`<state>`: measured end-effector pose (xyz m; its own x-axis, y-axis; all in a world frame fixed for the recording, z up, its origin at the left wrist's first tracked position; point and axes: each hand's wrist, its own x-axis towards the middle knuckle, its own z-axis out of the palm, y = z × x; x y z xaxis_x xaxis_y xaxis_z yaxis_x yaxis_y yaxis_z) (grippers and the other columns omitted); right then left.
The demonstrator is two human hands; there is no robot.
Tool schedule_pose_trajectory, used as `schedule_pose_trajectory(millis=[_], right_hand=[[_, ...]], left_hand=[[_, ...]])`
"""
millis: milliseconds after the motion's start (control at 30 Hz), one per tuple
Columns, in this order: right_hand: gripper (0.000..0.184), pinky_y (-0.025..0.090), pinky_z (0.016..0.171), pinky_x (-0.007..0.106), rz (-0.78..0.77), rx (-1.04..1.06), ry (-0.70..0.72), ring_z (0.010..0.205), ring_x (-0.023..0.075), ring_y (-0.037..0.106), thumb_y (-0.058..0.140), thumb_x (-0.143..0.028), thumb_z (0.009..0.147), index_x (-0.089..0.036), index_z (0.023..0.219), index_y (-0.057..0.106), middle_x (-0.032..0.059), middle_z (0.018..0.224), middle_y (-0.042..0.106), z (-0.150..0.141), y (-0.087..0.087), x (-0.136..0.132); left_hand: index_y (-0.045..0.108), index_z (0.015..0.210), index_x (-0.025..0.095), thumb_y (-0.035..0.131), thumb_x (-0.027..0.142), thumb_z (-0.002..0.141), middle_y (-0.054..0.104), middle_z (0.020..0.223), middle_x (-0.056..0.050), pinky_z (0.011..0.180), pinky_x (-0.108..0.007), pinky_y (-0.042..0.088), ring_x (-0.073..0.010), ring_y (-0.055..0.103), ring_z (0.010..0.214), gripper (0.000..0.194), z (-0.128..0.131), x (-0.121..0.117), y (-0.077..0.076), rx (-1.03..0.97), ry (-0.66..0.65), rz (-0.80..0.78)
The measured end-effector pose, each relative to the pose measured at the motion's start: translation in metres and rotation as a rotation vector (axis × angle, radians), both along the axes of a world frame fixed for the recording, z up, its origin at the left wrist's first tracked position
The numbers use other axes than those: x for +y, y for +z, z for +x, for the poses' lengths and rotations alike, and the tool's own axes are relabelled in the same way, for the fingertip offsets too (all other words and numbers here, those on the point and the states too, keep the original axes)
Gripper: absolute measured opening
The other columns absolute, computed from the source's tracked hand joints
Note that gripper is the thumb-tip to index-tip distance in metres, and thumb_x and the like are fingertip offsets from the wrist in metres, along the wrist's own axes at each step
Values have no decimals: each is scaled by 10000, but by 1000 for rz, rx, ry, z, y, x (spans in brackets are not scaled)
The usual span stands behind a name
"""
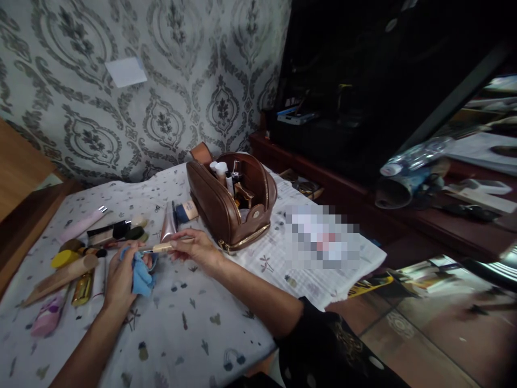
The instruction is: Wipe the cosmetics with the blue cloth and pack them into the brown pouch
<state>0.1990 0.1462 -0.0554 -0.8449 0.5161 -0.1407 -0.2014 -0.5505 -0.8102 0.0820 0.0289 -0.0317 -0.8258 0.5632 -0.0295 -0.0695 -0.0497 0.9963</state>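
My left hand (124,269) is closed on a crumpled blue cloth (143,276). A slim makeup brush (162,247) with a light wooden handle runs from the cloth to my right hand (197,249), whose fingers pinch the handle. The cloth and my left fingers hide the brush's far end. Just beyond my right hand lie a pinkish tube (168,222) and a dark blue tube with a beige end (186,212). An open brown cosmetic bag (210,202) stands behind them, with several bottles and tubes upright inside.
Left of my left hand lie several cosmetics, among them a yellow-capped item (65,259), a gold bottle (83,289) and a pink bottle (49,315). A patterned white cloth (181,334) covers the table. A blurred-out item (321,237) lies right of the bag, near a dark cabinet (343,194).
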Motion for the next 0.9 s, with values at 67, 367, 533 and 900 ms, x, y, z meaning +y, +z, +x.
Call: schedule_pose_trajectory(millis=[67,367,533,900], right_hand=[[489,444,512,207,-43,18,-18,539,113,640,914,-431,516,-164,823,643,7,678,711,-1,0,0],[566,497,554,213,-91,113,-116,598,128,687,901,-497,534,-171,871,585,13,711,706,-1,2,0],[629,539,620,277,-9,157,-189,648,172,709,861,-532,599,-215,985,478,-13,728,676,1,8,-3],[367,564,656,278,543,214,-340,723,141,667,613,-520,890,-223,1055,476,17,892,647,68,80,6]], left_hand=[[551,755,191,709,400,688,516,462,69,422,-168,381,-88,485,418,271,0,0,0,-14,-8,8],[574,898,207,728,492,648,573,552,68,378,-176,407,-122,558,451,409,2,-1,-3,76,33,-82],[573,958,222,736,562,675,524,519,92,305,-177,356,-90,435,342,472,4,-5,0,131,-13,-99],[603,991,214,788,508,691,662,749,9,471,-213,468,-126,572,536,460,36,13,36,146,-213,-19]])
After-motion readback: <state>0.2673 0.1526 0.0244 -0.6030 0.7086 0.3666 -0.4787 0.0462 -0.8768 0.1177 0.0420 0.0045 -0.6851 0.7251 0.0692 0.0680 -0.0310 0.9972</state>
